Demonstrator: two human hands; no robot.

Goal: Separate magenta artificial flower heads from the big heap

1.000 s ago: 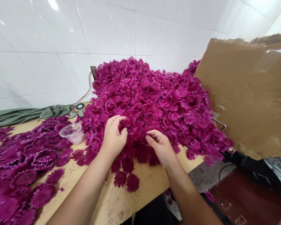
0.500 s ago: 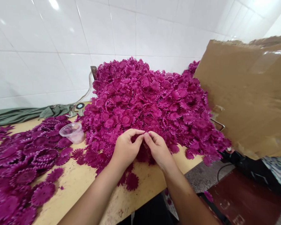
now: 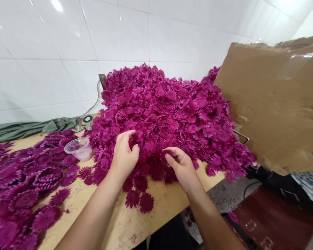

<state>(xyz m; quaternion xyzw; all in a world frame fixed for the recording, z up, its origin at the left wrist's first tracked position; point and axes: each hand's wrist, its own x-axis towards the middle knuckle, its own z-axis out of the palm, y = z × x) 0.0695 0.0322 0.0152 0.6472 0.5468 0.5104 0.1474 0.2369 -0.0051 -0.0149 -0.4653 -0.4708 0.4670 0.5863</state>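
A big heap of magenta fabric flower heads (image 3: 167,107) fills the back of a wooden table (image 3: 125,222). My left hand (image 3: 123,156) is at the heap's front, thumb and fingers pinched on a flower head (image 3: 138,136) in the pile. My right hand (image 3: 182,168) sits just to the right, fingers curled round a small stack of flower heads (image 3: 168,154) at the heap's lower edge. Two loose flower heads (image 3: 139,201) lie on the table below my hands.
Flat flower heads (image 3: 23,187) spread over the table's left side around a clear plastic cup (image 3: 78,148). A green cloth (image 3: 28,127) lies along the tiled wall. A large cardboard sheet (image 3: 273,100) stands at the right. A dark red floor (image 3: 271,225) shows beyond the table edge.
My hands had come together in front of the heap; they have since parted. The left hand moved up and left into the pile, and the right stayed low at its edge.
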